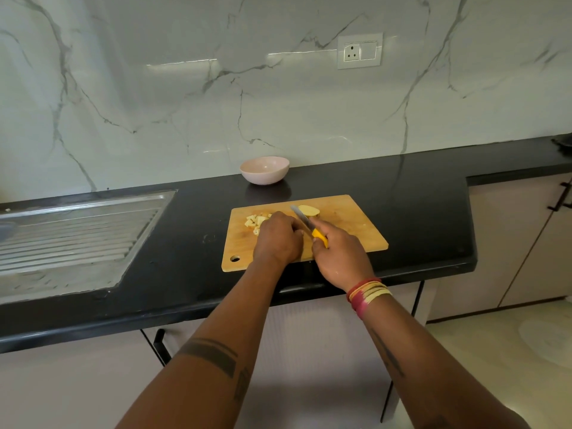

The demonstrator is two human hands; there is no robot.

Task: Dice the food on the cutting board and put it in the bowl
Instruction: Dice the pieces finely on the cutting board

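We see a wooden board (340, 224) lying on the black counter (185, 243), close to its front edge, with a hanging hole at the board's near left corner.

Our right hand (340, 257) is curled around the yellow handle of a knife (305, 221), forefinger stretched along the top. The blade runs up and to the left across the middle of the board, its tip near the far edge.

Just right of the blade tip, touching or almost touching it, lies a pale potato half (309, 210), cut face up, beyond both hands.

Our left hand (277, 236) sits knuckles-up on the board just left of the blade, fingers bent under; whether it holds down a piece we cannot tell, since the hand hides what is beneath it.

A small heap of dice (255, 221) lies at the board's left side, just beyond and left of the left hand, some pieces partly hidden by it.

The pink bowl (264, 170) stands at the counter's back edge against the marble wall, well apart from the board. We cannot see into it.

At the counter's left end is a steel sink drainer (77, 230).
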